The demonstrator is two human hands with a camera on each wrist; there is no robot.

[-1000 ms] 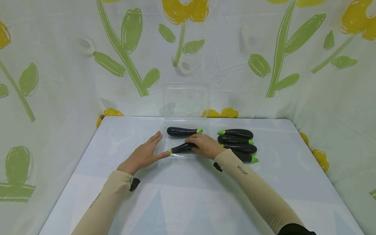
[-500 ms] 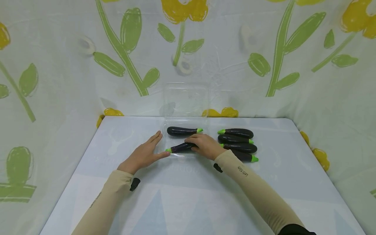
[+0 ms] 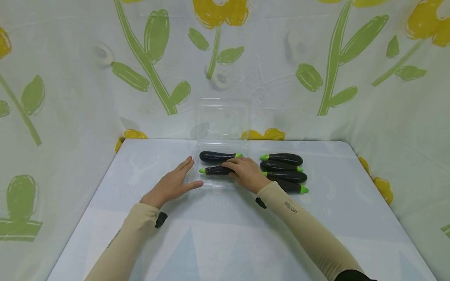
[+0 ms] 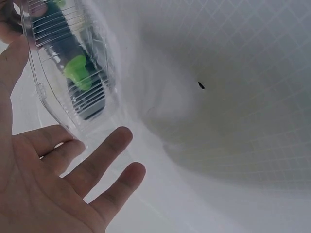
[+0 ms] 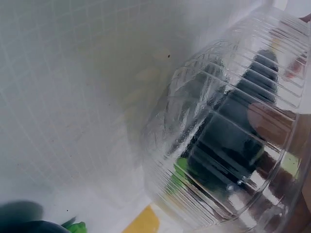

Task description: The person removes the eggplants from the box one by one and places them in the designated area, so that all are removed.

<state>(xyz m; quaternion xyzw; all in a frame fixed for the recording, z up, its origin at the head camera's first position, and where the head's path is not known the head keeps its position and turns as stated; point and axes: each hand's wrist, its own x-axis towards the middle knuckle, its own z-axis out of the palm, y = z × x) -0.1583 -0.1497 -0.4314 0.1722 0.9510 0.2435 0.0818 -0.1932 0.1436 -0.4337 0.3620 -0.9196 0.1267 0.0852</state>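
A clear plastic clamshell box (image 3: 215,183) stands near the table's far edge, its lid (image 3: 223,119) raised. Inside, one dark eggplant (image 3: 215,157) lies along the back, green stem to the right. My right hand (image 3: 246,174) holds a second eggplant (image 3: 215,171) in front of it, stem to the left; the palm covers its right end. In the right wrist view, fingers and eggplants show through the ribbed box wall (image 5: 194,87). My left hand (image 3: 170,188) is spread at the box's left side. Its fingertips are right at the box edge in the left wrist view (image 4: 53,189).
Several more eggplants (image 3: 284,177) lie in a stack of rows just right of the box, close to my right wrist. The white table (image 3: 211,242) meets a flower-printed curtain (image 3: 267,78) at its far edge.
The eggplant under my right hand has swung its stem end away from me, from slanted to nearly parallel with the back one. My right hand has shifted slightly forward; the left has stayed put.
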